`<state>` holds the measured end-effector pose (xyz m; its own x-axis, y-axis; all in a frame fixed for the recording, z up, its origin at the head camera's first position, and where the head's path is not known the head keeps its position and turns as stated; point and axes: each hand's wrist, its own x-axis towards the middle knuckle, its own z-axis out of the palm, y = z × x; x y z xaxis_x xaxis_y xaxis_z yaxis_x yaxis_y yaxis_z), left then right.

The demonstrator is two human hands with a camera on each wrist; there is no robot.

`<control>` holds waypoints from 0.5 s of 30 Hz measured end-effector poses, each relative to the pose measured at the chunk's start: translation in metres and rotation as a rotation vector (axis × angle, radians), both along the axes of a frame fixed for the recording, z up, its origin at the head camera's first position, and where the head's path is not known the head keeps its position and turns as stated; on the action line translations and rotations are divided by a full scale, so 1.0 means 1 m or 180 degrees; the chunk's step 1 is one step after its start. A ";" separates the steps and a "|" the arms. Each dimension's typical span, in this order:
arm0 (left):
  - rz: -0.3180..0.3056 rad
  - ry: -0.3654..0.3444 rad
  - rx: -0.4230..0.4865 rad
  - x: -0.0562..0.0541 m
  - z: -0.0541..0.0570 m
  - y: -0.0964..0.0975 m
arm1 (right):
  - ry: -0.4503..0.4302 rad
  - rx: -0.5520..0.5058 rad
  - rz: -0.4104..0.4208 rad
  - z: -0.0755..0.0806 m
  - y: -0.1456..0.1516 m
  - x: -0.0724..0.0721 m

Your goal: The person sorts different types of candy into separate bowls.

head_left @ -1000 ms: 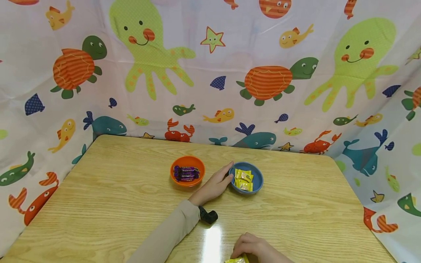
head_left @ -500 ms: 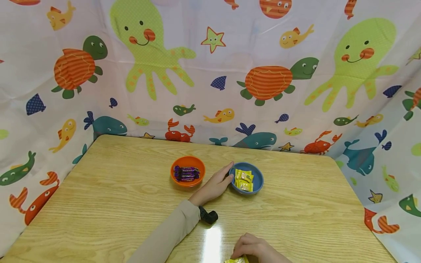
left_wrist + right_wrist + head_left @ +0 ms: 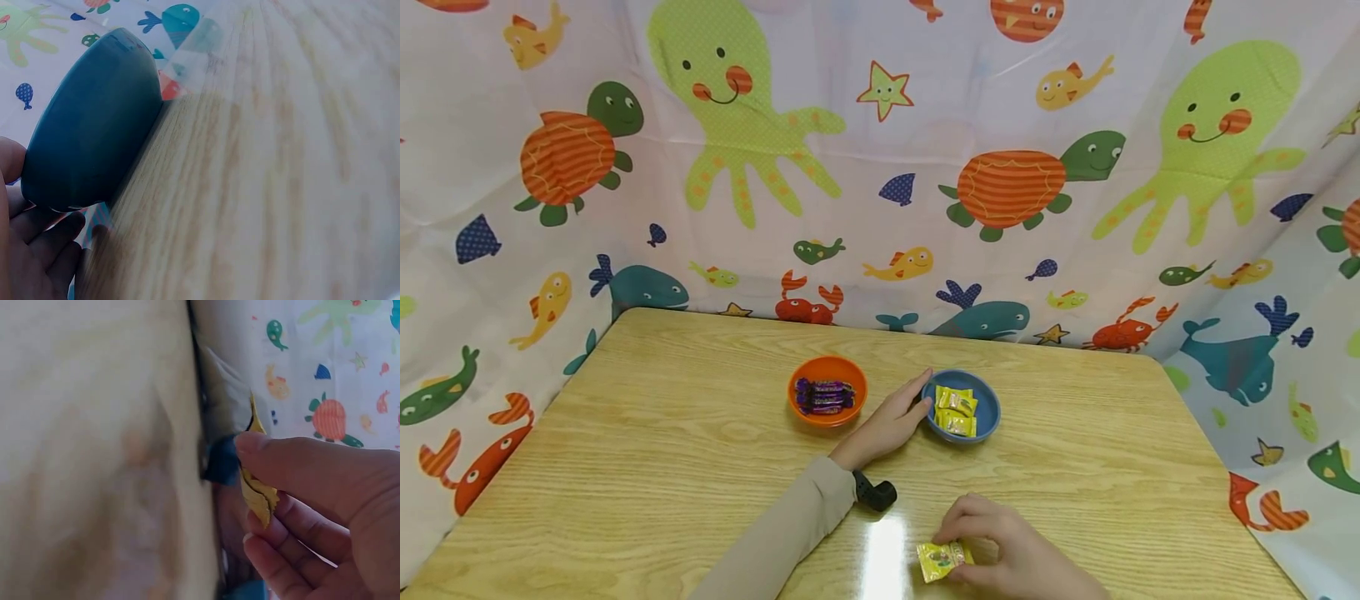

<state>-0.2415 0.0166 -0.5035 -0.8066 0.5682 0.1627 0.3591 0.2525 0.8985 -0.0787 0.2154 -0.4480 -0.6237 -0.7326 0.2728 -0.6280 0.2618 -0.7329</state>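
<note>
A blue bowl (image 3: 988, 414) with several yellow-wrapped candies (image 3: 957, 402) inside stands on the wooden table. My left hand (image 3: 891, 423) holds this bowl by its left side, thumb at the near rim and fingers reaching around the far side. From the left wrist view, the bowl's outer wall (image 3: 94, 119) shows between the thumb and the lower fingers. Close to the front edge, my right hand (image 3: 1000, 546) pinches another yellow-wrapped candy (image 3: 936, 562) between thumb and fingers. Its wrapper (image 3: 257, 499) appears nearly edge-on in the right wrist view.
To the left of the blue bowl is an orange bowl (image 3: 800, 410) with several purple-wrapped candies (image 3: 826, 397). A curtain (image 3: 880, 167) printed with sea animals hangs behind the table (image 3: 647, 467). My left wrist wears a black strap device (image 3: 876, 493).
My right hand has moved up and away from the front edge, bringing the yellow-wrapped candy further into view. The left hand and both bowls stay in place.
</note>
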 end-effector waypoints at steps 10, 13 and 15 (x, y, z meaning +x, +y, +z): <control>-0.0002 0.0013 -0.0059 0.002 0.003 -0.001 | 0.0662 -0.0180 -0.0668 0.013 0.010 -0.047; 0.0001 0.0019 -0.0049 0.002 0.004 -0.001 | 0.0830 -0.0267 -0.0903 0.014 0.014 -0.069; -0.0004 0.0021 -0.0042 0.002 0.004 -0.001 | 0.0898 -0.0274 -0.1111 0.014 0.017 -0.083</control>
